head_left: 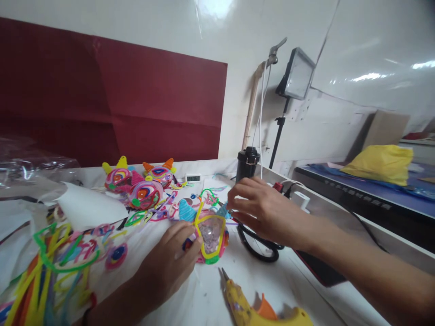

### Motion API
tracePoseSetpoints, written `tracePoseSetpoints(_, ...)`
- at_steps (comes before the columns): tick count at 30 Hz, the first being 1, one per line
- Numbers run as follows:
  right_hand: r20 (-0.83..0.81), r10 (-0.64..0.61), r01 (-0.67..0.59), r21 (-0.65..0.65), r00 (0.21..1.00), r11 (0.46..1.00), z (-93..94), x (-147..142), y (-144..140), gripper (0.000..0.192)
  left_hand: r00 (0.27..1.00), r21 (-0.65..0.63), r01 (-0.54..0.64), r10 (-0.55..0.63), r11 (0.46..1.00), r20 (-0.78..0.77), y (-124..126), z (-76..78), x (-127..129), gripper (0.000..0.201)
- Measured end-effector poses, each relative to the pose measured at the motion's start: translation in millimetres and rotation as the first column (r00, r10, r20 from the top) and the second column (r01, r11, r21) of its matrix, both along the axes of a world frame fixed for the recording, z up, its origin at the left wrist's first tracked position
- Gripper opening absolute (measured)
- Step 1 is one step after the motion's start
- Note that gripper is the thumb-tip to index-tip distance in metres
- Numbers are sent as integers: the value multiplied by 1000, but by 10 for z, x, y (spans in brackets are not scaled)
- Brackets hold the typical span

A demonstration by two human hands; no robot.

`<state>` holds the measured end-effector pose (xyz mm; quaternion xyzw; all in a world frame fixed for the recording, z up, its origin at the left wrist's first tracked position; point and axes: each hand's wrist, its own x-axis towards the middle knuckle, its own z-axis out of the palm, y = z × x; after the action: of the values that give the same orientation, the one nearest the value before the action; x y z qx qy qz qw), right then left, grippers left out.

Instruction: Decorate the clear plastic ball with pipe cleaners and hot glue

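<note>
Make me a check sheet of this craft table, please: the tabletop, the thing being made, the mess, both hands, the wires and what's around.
Surface: white table, crowded on the left.
Job's things: pipe-cleaner craft piece with yellow rim, pink and green edging.
Clutter: three finished coiled pieces, loose pipe cleaners, yellow glue gun, scissors, black cup.
Grippers: left hand steadies the piece; right hand pinches its blue ear.
Cables: white cable hanging on the wall.
Surroundings: red paper, lamp, yellow bag.
</note>
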<state>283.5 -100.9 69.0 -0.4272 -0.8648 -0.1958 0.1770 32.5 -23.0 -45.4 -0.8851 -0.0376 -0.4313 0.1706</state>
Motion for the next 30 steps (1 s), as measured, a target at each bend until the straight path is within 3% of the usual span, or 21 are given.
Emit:
tracePoseSetpoints(9,-112,-88,79,-81,990,994,-423,167,-224,21,996,-24,-47,48,999,75,42,-123,20,36)
tracePoseSetpoints(14,-172,-199,164,-199,965,966,-681,409,-361,22,999,-14,-48,48,999,19,-7,-79,8,37)
tracePoseSetpoints(19,-173,-430,352,-355,886,866,-842,636,-395,22,1000,5,-22,22,1000,-2,11,-43,-18,33)
tracePoseSetpoints(25,21,-639,554,-521,769,649,-926,657,-266,23,998,73,-20,24,997,-52,78,-52,-35,34)
tracePoseSetpoints(30,64,-652,572,-549,756,610,-932,535,-145,37,997,26,-56,57,998,-44,36,-58,-33,35)
